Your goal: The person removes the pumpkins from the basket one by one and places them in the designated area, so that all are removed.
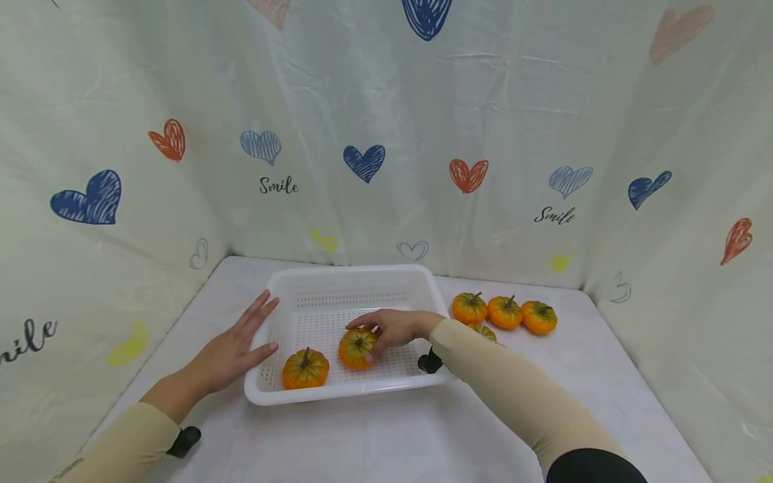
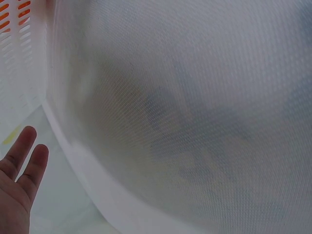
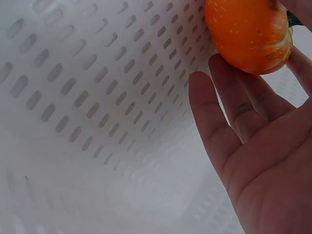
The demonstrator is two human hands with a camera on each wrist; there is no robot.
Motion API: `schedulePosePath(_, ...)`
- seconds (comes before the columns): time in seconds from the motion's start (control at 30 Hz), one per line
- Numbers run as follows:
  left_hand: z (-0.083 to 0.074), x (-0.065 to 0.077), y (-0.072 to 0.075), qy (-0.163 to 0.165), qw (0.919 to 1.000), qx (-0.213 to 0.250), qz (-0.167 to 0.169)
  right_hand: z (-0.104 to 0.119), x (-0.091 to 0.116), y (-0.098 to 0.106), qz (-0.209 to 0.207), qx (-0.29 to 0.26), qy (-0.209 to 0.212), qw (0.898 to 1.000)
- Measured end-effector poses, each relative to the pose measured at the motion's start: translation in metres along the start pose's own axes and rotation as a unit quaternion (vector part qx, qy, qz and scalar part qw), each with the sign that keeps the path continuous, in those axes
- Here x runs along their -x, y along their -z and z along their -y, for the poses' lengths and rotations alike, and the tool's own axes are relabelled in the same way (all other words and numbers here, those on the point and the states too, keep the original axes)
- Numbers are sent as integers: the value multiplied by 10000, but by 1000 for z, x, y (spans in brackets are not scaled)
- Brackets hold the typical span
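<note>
A small orange pumpkin (image 1: pixel 355 347) is in the white perforated basket (image 1: pixel 374 387), with my right hand (image 1: pixel 392 329) holding it from above, thumb on the near side. In the right wrist view, the fingers of this hand (image 3: pixel 273 161) lie along the side of the pumpkin (image 3: pixel 248 36). To its left, another pumpkin (image 1: pixel 305 369) sits in the basket's near left corner. My left hand (image 1: pixel 229 355) is at the basket's left rim, fingers extended and holding nothing. In the left wrist view, part of that hand (image 2: pixel 19 185) shows beside the basket wall (image 2: pixel 36 58).
On the white table (image 1: pixel 417 436), right of the basket, several pumpkins stand: a far left one (image 1: pixel 469 308), a middle one (image 1: pixel 504 312), a right one (image 1: pixel 539 317) and one (image 1: pixel 484 331) partly behind my right sleeve. A heart-printed curtain (image 1: pixel 513 121) surrounds the table.
</note>
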State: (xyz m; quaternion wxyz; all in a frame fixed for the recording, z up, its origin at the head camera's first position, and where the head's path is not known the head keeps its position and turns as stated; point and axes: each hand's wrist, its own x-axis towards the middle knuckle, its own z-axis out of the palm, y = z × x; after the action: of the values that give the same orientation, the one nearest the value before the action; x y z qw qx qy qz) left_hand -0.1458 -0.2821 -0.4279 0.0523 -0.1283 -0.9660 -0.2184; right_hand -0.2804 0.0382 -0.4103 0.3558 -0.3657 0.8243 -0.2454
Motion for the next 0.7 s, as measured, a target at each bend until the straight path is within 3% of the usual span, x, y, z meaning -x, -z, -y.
schedulePosePath(0.7,2,1,0,-83,9999,76,-34,1,0,-1,49,153,2,9999)
